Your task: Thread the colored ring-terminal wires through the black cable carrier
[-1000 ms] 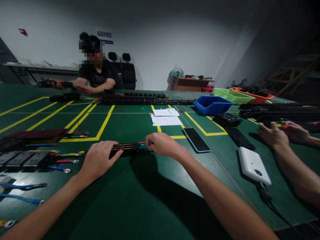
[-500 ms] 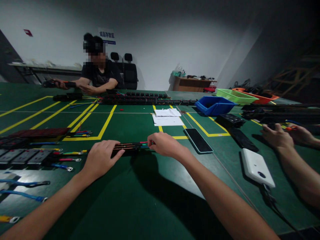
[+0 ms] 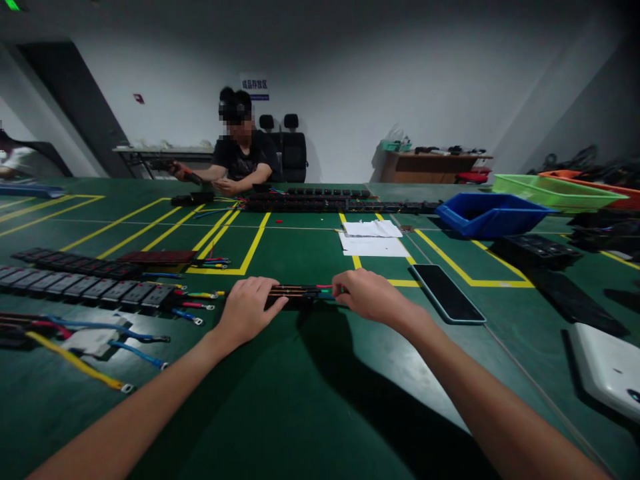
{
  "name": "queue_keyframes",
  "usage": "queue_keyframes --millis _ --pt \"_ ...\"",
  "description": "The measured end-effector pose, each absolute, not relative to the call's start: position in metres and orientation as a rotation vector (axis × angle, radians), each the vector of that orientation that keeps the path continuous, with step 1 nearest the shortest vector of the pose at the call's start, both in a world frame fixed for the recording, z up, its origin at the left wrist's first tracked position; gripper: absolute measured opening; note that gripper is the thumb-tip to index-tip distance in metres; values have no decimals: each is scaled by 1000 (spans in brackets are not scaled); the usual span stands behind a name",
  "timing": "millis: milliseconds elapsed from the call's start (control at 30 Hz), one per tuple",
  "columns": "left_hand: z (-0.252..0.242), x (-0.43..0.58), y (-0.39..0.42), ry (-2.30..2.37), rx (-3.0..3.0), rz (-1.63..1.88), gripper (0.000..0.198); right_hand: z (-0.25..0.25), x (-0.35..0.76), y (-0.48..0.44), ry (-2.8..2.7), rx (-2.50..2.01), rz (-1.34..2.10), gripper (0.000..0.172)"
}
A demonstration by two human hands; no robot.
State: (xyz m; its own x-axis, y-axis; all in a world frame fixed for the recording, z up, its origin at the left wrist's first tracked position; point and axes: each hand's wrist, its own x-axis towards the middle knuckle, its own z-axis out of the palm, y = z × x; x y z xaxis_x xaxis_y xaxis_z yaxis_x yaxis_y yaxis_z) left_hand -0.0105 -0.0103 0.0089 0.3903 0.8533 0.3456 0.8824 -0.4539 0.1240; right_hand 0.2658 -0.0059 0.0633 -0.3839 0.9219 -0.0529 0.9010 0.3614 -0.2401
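Note:
A long black strip (image 3: 299,294) with copper bars and coloured wires at its ends lies flat on the green table (image 3: 310,400) in front of me. My left hand (image 3: 247,309) presses down on its left part, fingers spread over it. My right hand (image 3: 373,297) grips its right end, fingers curled around the wire ends there. Short wires with ring lugs (image 3: 195,305) stick out past my left hand.
A row of black socket strips (image 3: 75,283) and loose blue and yellow wires (image 3: 90,363) lie at left. A phone (image 3: 447,293), white papers (image 3: 373,238), a blue bin (image 3: 490,215) and a white device (image 3: 607,370) lie at right. A seated person (image 3: 237,157) works at the far side.
The view has turned left, so the neighbour's hands at right have left the frame and more socket strips show at left. My hands keep the same hold on the strip.

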Motion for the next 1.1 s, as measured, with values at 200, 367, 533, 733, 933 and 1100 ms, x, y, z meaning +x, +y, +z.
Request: queue_keyframes --millis 200,367,533,733,933,1100 --pt "8 -11 -11 -1589 -2562 -585 43 60 265 -5 -2505 -1719 363 10" --pt "7 -11 -11 -1589 -2562 -584 42 60 265 -6 -2515 -1713 376 12" --pt "7 -11 -12 -1588 -2556 -568 41 60 264 -8 -2509 -1727 361 13" --pt "7 -12 -12 -1583 -2563 -594 40 57 266 -8 -2510 -1720 383 12" --pt "8 -12 -11 -1576 -2573 -618 38 57 266 -11 -2479 -1716 406 11" --pt "5 -13 -11 -1556 -2562 -636 37 45 268 -16 -2385 -1689 436 12"
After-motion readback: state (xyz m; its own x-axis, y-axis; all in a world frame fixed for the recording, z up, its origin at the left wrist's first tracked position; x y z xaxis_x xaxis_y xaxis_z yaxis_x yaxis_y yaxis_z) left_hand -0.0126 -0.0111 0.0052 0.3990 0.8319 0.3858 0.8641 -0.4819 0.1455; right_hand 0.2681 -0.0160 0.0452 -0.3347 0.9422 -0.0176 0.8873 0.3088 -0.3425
